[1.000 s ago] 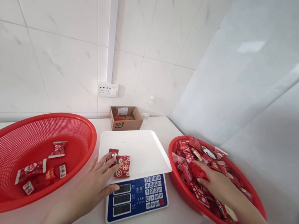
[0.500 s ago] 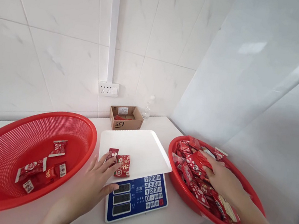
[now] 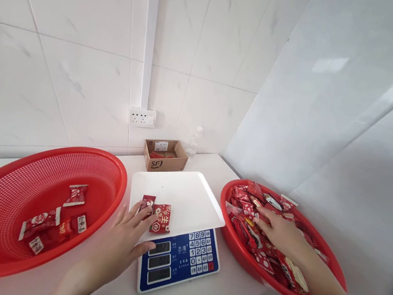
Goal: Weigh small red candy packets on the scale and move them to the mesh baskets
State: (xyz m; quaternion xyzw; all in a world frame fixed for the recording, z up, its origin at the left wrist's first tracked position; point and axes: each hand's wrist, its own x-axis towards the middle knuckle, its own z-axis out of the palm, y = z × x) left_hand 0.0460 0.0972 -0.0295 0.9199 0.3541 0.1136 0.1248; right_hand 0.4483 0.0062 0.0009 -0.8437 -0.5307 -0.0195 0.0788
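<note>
My left hand [image 3: 125, 243] lies with fingers spread at the near left corner of the white scale pan [image 3: 183, 190]. Its fingertips rest on or just over a small dark red snack packet [image 3: 148, 203]. Beside that, a red snack packet [image 3: 161, 218] with white print lies on the pan. Below the pan is the blue scale panel [image 3: 179, 262], my left thumb by its displays. Over at the right, my right hand [image 3: 281, 234] reaches into a red basket [image 3: 235, 257] heaped with wrapped snacks [image 3: 243, 228]. Its fingers are stretched and apart, touching the heap, and no packet shows in them.
A large red perforated basket [image 3: 105, 163] on the left has several wrapped snacks [image 3: 54, 225] in it. At the back stand a small cardboard box [image 3: 167, 164] and a clear plastic bottle [image 3: 194, 142]. Tiled walls rise behind and to the right.
The red packet that was at my right fingertips is no longer there, and the top of the heap looks different. My right hand has shifted slightly left and down; my left hand stays put.
</note>
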